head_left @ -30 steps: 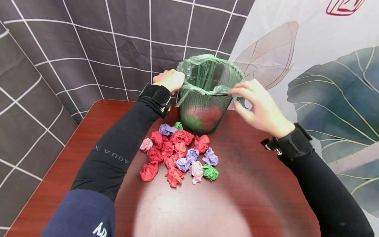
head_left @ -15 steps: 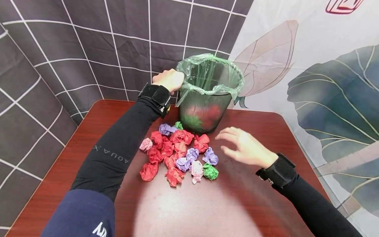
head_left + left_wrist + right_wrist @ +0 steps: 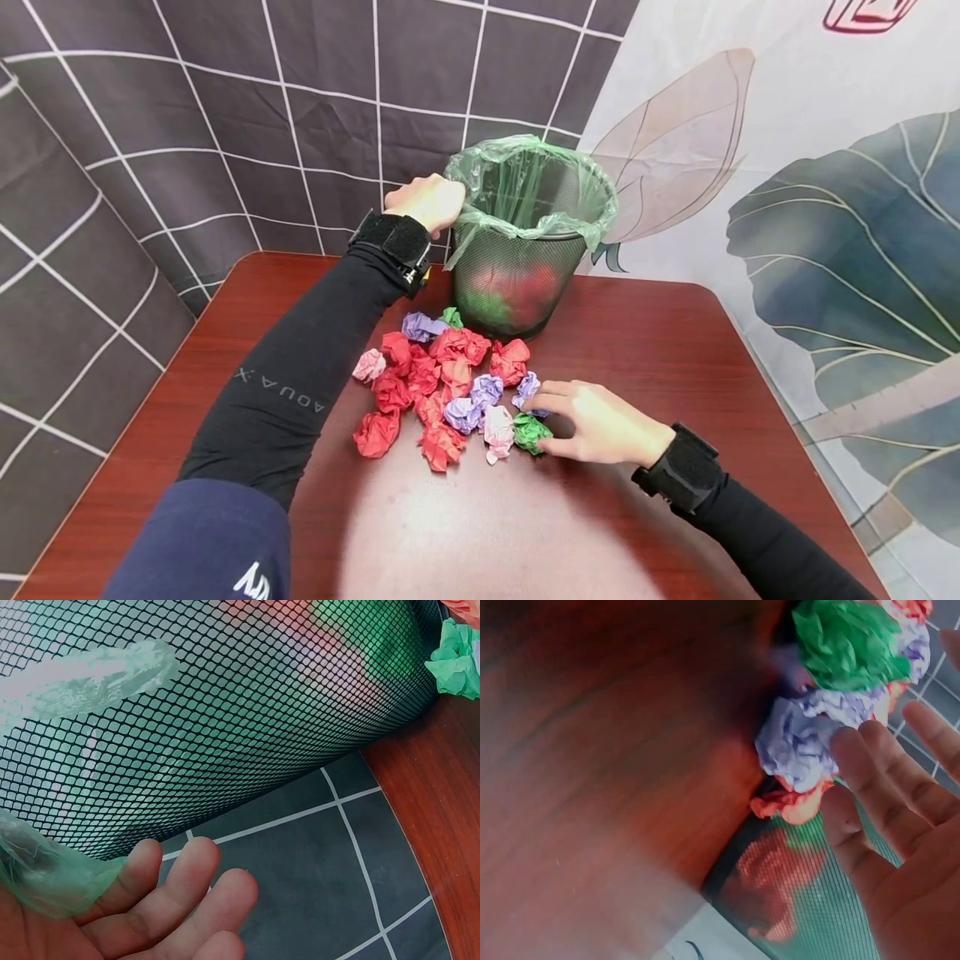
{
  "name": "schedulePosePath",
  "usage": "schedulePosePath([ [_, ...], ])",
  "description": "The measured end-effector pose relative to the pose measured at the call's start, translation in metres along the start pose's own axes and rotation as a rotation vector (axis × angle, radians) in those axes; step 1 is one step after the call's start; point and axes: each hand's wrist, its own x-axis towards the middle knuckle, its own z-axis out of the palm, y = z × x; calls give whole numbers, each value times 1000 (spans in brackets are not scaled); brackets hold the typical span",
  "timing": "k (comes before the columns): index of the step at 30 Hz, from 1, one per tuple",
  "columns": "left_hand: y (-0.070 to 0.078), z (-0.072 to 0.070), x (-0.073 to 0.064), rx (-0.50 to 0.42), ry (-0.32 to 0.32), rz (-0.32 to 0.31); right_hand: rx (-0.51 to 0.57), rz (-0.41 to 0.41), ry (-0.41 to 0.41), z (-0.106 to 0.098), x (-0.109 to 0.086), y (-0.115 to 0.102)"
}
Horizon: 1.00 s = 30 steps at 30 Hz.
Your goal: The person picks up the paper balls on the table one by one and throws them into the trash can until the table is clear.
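At the back of the table stands a black mesh bin (image 3: pixel 495 258), lined with a green plastic bag (image 3: pixel 558 223) folded over its rim. Crumpled paper shows through the mesh. My left hand (image 3: pixel 427 202) grips the bag's edge at the bin's left rim; in the left wrist view its curled fingers (image 3: pixel 196 874) lie against the green film. My right hand (image 3: pixel 603 422) reaches over the pile's right side with fingers spread. Its fingertips are at a purple paper ball (image 3: pixel 527 388), partly covered, and its thumb is beside a green paper ball (image 3: pixel 531 433). Contact is unclear.
Several crumpled red paper balls (image 3: pixel 423 375) lie in front of the bin, with purple, pink and green ones among them. A pink paper ball (image 3: pixel 498 432) touches the green one. Behind the wooden table (image 3: pixel 645 333) hangs a dark gridded cloth (image 3: pixel 315 125).
My right hand has come down from the bin's right rim to the right side of the paper pile. The left hand stays at the rim, and the paper balls have not moved noticeably.
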Motion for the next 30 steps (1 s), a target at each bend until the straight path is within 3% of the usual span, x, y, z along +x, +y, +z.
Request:
schedulePosePath([
  [5, 0, 0, -1, -2, 2, 1, -15, 22, -42, 11, -1, -4],
  [14, 0, 1, 3, 4, 5, -4, 6, 40, -44, 21, -2, -6],
  [30, 0, 1, 2, 0, 6, -8, 43, 94, 27, 4, -8, -7],
])
